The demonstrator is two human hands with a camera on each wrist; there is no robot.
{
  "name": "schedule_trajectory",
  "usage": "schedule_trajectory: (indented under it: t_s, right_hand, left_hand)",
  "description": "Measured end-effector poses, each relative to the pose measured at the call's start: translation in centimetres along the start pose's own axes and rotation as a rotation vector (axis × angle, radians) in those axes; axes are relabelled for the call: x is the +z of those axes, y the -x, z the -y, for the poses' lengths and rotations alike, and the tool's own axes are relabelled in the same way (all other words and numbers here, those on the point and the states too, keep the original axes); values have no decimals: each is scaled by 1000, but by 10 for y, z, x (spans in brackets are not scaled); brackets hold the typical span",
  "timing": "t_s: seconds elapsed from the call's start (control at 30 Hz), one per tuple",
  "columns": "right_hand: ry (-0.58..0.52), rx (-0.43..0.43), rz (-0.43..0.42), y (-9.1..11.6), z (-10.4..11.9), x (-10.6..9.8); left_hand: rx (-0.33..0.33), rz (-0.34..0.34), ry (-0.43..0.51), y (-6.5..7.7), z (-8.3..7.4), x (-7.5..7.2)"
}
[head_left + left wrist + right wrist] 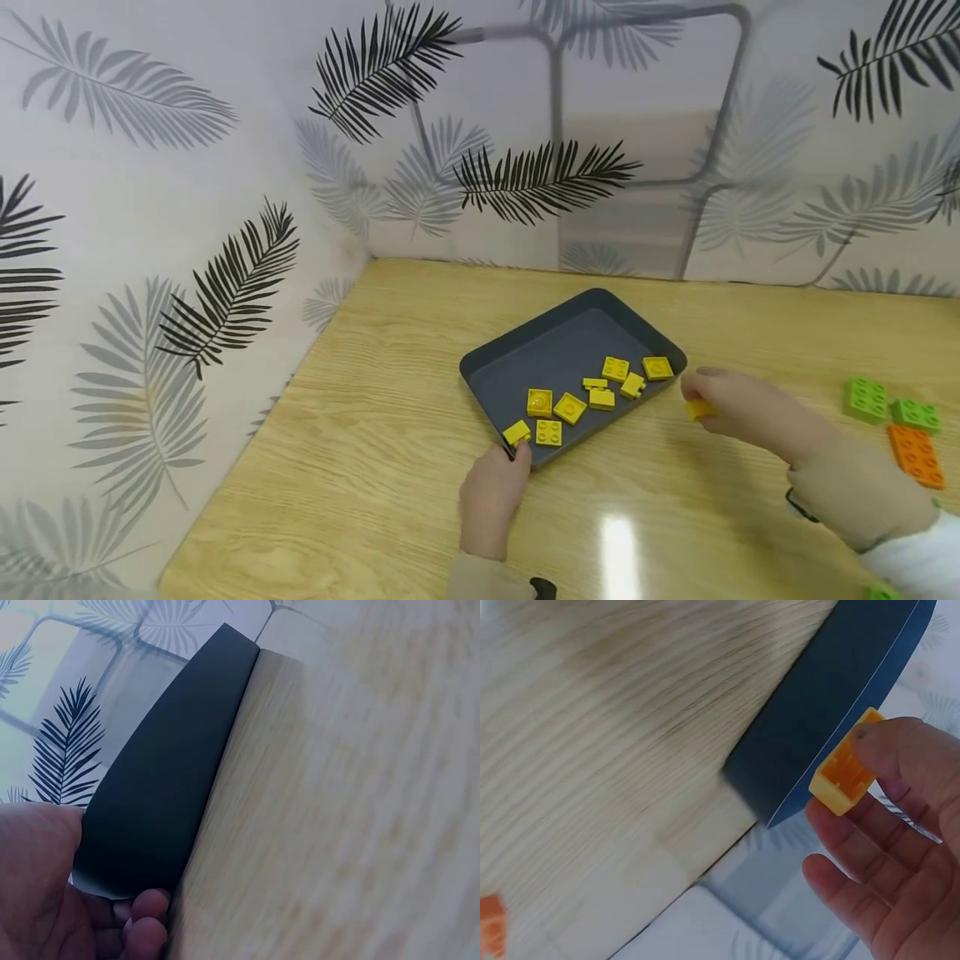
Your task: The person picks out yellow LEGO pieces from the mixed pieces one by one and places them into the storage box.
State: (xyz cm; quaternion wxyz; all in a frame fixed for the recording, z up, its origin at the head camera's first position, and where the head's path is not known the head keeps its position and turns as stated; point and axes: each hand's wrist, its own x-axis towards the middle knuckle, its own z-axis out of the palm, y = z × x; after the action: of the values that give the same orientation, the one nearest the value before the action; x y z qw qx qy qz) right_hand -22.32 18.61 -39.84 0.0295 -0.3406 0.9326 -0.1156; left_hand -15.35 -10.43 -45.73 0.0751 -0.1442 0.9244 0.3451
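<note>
A dark grey tray point(525, 333) lies at an angle on the wooden table, with several yellow toy bricks point(570, 408) spread along its near side. My left hand point(495, 492) grips the tray's near corner. In the left wrist view, the thumb is at the rim and the fingers point(146, 937) curl under the tray's outer wall point(161, 780). Just off the tray's right end, my right hand point(738, 408) pinches a yellow brick point(847, 769) between thumb and fingers. Its hollow underside shows in the right wrist view.
Two green bricks point(867, 400) point(916, 414) and an orange brick point(916, 456) lie on the table at the right, near my right forearm. Another green brick point(882, 592) shows at the bottom edge. A leaf-patterned covering point(480, 108) rises behind the table and along its left.
</note>
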Motion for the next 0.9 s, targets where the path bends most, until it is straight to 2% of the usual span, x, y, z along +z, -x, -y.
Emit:
schedule_trajectory:
  t_s: [0.1,0.5,0.63,0.9]
  right_hand:
    - [-5,-39,-9,-17,8,3]
    - [-24,-26,52,-75,37,15]
    - [-11,-36,61,-89,44,19]
    - [-6,-6,37,-111,52,30]
  left_hand:
    - [9,-2,-1,1,0,1]
    - [-31,29,13,-1,1,-1]
    - [-37,32,22,-2,2,-1]
    - [-6,14,35,-2,2,-1]
